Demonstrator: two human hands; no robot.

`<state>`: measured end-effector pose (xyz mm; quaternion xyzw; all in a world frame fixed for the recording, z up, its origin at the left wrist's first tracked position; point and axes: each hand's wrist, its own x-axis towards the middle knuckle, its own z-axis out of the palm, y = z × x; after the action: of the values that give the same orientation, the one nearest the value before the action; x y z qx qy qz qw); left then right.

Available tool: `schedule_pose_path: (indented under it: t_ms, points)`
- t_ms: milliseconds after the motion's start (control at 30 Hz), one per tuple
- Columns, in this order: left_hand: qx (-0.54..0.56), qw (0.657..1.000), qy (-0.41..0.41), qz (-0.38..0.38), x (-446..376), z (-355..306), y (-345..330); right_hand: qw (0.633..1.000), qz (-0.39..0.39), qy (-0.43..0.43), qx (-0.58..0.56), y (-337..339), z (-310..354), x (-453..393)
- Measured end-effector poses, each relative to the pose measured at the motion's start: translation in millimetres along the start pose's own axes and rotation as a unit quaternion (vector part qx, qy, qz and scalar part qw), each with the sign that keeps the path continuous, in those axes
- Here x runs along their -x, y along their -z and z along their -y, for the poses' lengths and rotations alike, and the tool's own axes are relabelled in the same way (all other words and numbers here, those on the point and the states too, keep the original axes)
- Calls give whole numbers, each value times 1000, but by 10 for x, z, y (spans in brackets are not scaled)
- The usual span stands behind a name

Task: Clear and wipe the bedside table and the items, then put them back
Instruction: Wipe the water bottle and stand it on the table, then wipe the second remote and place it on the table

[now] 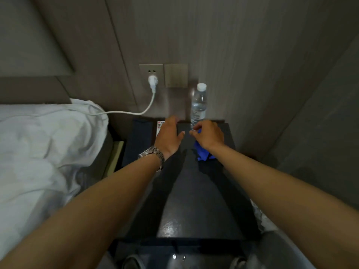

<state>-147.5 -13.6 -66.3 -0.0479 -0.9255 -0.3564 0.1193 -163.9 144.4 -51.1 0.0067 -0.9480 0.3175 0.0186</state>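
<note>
- Bottle [198,105] is standing upright just beyond your right hand [208,135], the nearer one, which is gripping the blue cloth [202,153].
- Your left hand [169,135] is resting flat, fingers spread, over the remote [160,127] on the table [194,200].

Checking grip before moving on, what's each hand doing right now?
Left hand: open, flat on the bedside table.
Right hand: gripping the blue cloth.

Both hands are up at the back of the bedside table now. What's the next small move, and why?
Probably lift the water bottle off the bedside table with the left hand. The bottle stands upright at the back edge, right by both hands, and the right hand already holds the blue cloth. The remote beside the left hand would follow.
</note>
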Motion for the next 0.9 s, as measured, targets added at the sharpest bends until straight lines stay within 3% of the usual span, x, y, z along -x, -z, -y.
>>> schedule_pose_path:
  t_ms: [233, 567, 733, 900]
  points:
    - [-61, 998, -3, -11, 370, 332, 673, 996, 24, 86, 0, -178, 846, 298]
    - [-141, 979, 113, -89, 900, 987, 1842, 982, 82, 170, -19, -885, 1921, 648]
    - [-163, 958, 177, -158, 1209, 1507, 2324, 969, 123, 214, -21, -1300, 2477, 780]
    - [-224, 912, 240, -245, 1368, 1934, 2642, 957, 152, 241, -58, -1750, 2954, 940]
